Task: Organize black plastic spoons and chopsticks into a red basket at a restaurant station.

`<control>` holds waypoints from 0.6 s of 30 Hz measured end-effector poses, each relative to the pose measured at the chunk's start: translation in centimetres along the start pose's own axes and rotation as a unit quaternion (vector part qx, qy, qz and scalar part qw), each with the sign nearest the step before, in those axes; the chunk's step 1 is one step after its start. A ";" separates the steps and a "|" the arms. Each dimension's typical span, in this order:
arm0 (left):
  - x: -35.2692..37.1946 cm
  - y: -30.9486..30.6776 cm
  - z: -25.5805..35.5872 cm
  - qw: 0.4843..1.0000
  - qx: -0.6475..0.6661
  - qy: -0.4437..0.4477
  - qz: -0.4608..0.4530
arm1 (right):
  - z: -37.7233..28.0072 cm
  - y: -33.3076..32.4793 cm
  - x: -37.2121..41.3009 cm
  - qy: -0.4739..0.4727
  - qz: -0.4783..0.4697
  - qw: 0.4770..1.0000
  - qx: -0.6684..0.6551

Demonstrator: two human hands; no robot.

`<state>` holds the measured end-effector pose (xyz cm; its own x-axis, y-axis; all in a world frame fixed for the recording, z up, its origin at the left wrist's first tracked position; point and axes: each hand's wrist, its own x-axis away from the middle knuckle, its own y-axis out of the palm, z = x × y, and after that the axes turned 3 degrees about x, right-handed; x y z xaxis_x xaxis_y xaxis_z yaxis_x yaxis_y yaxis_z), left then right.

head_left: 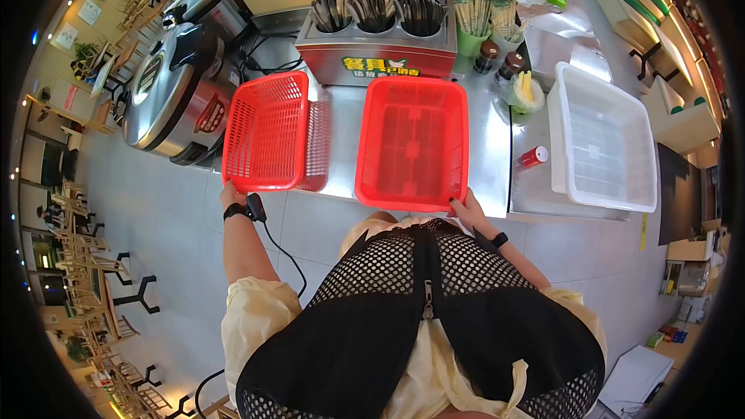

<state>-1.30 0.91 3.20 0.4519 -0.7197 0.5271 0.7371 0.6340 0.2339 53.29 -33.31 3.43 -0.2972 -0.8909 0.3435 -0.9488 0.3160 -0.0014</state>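
Observation:
My left hand (231, 195) is closed on the near left corner of a red plastic basket (265, 132) with slotted walls. That basket leans, so its perforated side shows on the right. At the near right corner of a second red basket (413, 143), my right hand (468, 211) grips the rim, with the thumb showing and the other fingers mostly hidden. Nothing lies inside this second basket, which rests at the front edge of the steel counter (341, 174). A gap separates the two baskets.
Behind the baskets stands a steel cutlery holder (376, 54) full of utensils. Large cookers (182, 89) flank the left side. To the right are chopstick cups (473, 27), dark-capped jars (486, 56), a red can (532, 157) and a white tub (605, 140). A cable hangs by my left wrist.

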 end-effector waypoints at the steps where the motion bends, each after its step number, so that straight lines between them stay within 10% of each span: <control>1: 0.9 0.3 0.2 0.998 0.056 0.015 0.019 | 0.0 0.0 -0.2 0.002 -0.002 1.000 -0.002; 6: -5.8 -4.5 -0.3 0.983 -0.071 0.090 -0.141 | 0.1 0.6 -0.7 -0.005 -0.011 1.000 0.029; 8: -1.4 -3.7 1.6 0.770 -0.536 0.290 -0.191 | 0.6 1.0 -0.7 -0.002 -0.013 1.000 0.020; 9: -2.5 -3.9 1.5 0.771 -0.536 0.290 -0.187 | 0.6 1.2 -0.7 0.005 -0.011 1.000 0.009; 12: -5.4 -3.5 0.9 0.981 -0.094 0.082 -0.150 | -0.4 2.5 -0.6 0.024 -0.001 1.000 -0.009; 18: -10.5 -3.9 1.4 0.968 -0.068 0.067 -0.231 | -1.6 4.6 -0.6 0.051 0.017 0.999 -0.008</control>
<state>-9.60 6.41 -2.09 0.1127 -0.9537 0.2787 0.9311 0.1993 0.3054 49.32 -30.77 4.73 -0.3163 -0.8416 0.4378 -0.9361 0.3518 0.0000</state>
